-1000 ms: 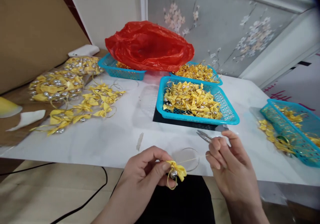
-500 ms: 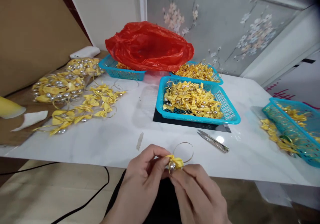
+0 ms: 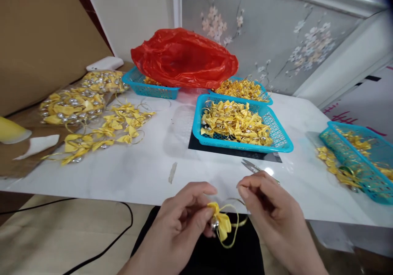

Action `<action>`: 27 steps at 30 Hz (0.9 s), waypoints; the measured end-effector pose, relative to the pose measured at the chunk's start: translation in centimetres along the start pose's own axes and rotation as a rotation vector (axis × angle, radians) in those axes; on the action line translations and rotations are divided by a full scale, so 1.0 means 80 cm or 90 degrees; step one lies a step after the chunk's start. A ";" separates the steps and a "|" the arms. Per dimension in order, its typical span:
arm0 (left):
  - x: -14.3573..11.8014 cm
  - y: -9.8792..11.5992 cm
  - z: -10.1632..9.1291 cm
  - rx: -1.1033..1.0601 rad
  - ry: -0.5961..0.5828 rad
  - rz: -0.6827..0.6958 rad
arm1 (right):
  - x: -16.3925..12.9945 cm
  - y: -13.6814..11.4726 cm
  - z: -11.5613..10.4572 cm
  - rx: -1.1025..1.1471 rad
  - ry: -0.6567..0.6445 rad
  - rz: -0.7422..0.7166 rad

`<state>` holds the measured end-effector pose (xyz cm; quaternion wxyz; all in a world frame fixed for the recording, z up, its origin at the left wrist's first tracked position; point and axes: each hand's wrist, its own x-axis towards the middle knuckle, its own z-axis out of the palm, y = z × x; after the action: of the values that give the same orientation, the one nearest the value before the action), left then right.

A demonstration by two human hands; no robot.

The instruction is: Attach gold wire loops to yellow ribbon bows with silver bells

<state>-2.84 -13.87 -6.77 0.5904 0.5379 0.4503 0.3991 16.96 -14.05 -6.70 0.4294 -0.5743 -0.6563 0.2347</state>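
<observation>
Writing: red brush-like characters on the white panel [image 3: 353, 117] at far right, too cut off to read; no brand or label shows anywhere else.
Left hand [image 3: 181, 222]: thumb and fingertips pinched on the yellow ribbon bow [image 3: 222, 222], held just below the table's near edge.
Bow: folded satin ribbon, a small silver bell [image 3: 214, 223] at its knot, a thin gold cord [image 3: 235, 230] looping off it.
Right hand [image 3: 272, 211]: fingers curled, thumb and forefinger drawn together at the cord; whether they grip it I cannot tell.
Snips [image 3: 253, 168]: slim metal, lying on the table just beyond the right hand.
Table [image 3: 147, 172]: glossy white, marble-like.
Baskets [image 3: 278, 134]: turquoise plastic mesh, rectangular, heaped with yellow bows.
Bag [image 3: 184, 58]: crinkled red plastic.
</observation>
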 end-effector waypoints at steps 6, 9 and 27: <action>-0.005 0.015 -0.003 -0.112 -0.103 -0.098 | -0.008 0.027 -0.019 0.058 -0.053 0.159; -0.007 0.014 -0.004 -0.133 -0.103 -0.115 | -0.016 0.032 -0.016 0.020 -0.033 0.164; -0.003 0.006 -0.009 0.070 -0.066 0.169 | -0.027 0.004 -0.029 0.072 -0.036 0.085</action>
<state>-3.62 -13.84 -6.31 0.5244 0.6441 0.3656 0.4200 18.96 -16.50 -6.39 0.4257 -0.5846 -0.6144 0.3156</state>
